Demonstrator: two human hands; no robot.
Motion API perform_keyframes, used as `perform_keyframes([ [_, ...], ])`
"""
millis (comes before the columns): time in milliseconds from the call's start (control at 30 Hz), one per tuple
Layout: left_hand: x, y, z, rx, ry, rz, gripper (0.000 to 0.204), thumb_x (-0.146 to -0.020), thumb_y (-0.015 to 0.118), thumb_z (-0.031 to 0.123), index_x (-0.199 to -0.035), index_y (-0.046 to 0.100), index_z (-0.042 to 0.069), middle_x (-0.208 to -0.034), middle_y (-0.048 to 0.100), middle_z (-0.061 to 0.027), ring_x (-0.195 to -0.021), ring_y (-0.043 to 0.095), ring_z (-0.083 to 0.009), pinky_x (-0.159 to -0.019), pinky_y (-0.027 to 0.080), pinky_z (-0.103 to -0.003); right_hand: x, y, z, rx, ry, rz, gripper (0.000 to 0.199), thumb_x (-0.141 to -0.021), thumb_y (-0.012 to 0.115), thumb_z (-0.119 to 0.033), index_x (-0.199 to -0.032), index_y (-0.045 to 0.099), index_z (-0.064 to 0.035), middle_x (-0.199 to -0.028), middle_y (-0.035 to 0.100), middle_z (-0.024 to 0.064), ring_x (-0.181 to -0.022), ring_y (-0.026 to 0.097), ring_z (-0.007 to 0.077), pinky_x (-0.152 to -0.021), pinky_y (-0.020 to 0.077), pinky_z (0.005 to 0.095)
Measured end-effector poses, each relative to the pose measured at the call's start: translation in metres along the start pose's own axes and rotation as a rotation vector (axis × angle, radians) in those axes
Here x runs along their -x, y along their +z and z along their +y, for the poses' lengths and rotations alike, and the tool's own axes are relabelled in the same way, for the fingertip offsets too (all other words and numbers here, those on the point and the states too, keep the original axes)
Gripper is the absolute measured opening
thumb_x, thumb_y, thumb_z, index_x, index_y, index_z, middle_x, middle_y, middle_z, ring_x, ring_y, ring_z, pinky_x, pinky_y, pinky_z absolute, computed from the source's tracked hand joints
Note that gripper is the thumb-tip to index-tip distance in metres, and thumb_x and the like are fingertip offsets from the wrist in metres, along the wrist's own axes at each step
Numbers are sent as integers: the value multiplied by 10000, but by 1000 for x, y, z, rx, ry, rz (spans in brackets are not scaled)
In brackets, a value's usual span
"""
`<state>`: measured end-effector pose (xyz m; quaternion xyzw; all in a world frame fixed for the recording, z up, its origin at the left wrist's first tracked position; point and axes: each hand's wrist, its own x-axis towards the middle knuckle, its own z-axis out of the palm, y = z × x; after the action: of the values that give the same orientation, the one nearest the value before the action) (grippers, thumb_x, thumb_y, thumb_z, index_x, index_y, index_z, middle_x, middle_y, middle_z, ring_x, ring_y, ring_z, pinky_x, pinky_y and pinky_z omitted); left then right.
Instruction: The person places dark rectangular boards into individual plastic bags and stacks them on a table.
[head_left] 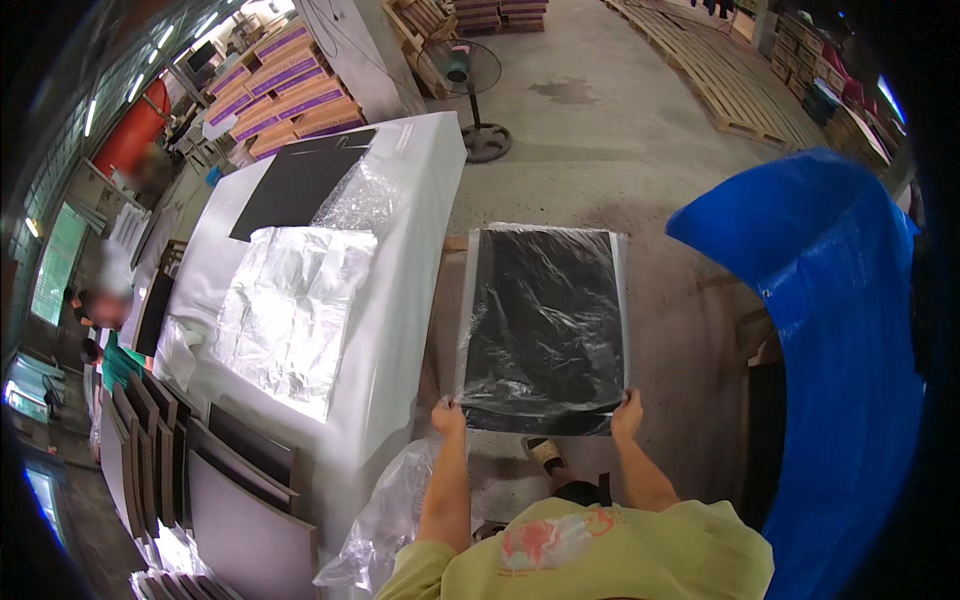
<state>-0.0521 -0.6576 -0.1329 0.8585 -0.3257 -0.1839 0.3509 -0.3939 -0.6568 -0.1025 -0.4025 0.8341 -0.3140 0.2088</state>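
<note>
A dark flat panel in a clear plastic bag is stretched out in front of me, above the concrete floor. At its near left corner, the fingers of my left hand are closed on the bagged panel. My right hand grips the near right corner the same way. The clear film looks wrinkled over the panel's face and reaches past its side edges. To the left, a stack of shiny clear plastic bags lies on a white-covered table. Beyond it rest a black sheet and some bubble wrap.
Several grey panels lean upright at the lower left, near crumpled clear plastic. A blue tarp drapes something on the right. Farther off stand a pedestal fan, stacked cartons and wooden pallets. Other people are at the far left.
</note>
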Motion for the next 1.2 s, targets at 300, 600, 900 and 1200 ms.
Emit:
perform_keyframes([
  [300,7,-4,-35,-111,-199,-129,244,-716,625,265,-811,631,41,-785,598,-145,-732,575,-276,-692,430,-357,-7,29,78,54,226,-193,176,-763,500,-43,-931,497,9,-899,553,200,-854,529,369,-726,415,409],
  [600,95,-162,24,1606,-554,-551,623,-794,383,588,-1144,474,80,-936,514,-42,-588,362,-142,-513,305,-247,88,3,-55,-173,-462,-717,406,-662,618,-55,-1035,466,-8,-997,469,144,-918,490,286,-792,404,348],
  [900,212,-398,13,2222,556,43,809,-666,595,506,-1294,275,109,-1148,410,-133,-854,435,-228,-713,386,-327,366,-58,-221,-480,-998,-1816,413,-678,677,-80,-1027,462,-30,-882,553,81,-808,519,124,-703,425,273],
  [1200,342,-466,-75,1261,-83,627,306,-754,648,132,-1001,525,2,-844,580,-29,-772,536,-94,-700,431,-222,502,-98,-193,-73,-1194,-1882,352,-683,696,-216,-885,480,-25,-700,557,81,-648,541,152,-589,415,272],
])
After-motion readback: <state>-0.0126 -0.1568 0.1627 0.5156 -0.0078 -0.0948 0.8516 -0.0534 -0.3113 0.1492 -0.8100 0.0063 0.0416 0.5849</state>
